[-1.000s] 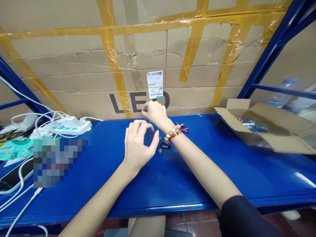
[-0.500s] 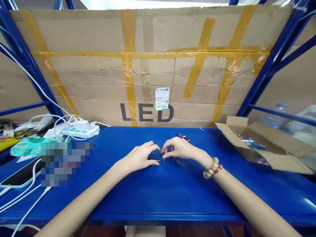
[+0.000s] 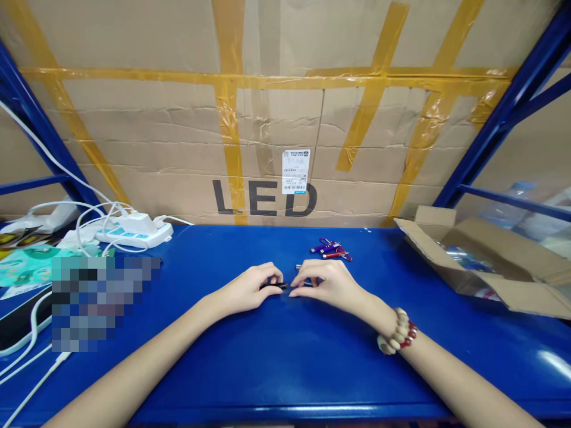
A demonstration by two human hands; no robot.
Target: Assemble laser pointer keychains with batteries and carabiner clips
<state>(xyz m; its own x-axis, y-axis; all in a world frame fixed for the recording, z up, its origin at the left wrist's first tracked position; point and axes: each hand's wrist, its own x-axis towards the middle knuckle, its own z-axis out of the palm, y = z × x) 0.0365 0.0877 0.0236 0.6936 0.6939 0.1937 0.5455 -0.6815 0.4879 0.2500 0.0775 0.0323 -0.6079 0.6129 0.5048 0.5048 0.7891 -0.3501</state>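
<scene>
Both my hands rest on the blue shelf surface (image 3: 285,356) near its middle. My left hand (image 3: 247,289) has its fingers curled and pinches one end of a small black, stick-like item (image 3: 276,286). My right hand (image 3: 328,284), with a bead bracelet (image 3: 396,333) on the wrist, is closed on the other end of it, fingertips nearly meeting the left ones. Just behind the right hand lies a small heap of purple and red keychain-like pieces (image 3: 331,248).
An open cardboard box (image 3: 482,267) with packets inside stands at the right. A white power strip (image 3: 134,230) with cables and a phone (image 3: 22,321) lie at the left. A taped carton marked LED (image 3: 267,119) forms the back wall, between blue rack posts (image 3: 504,119).
A second ago both hands were raised, the right one up by the carton label. They came down to the shelf, met over the small black item, and now pinch it from both ends.
</scene>
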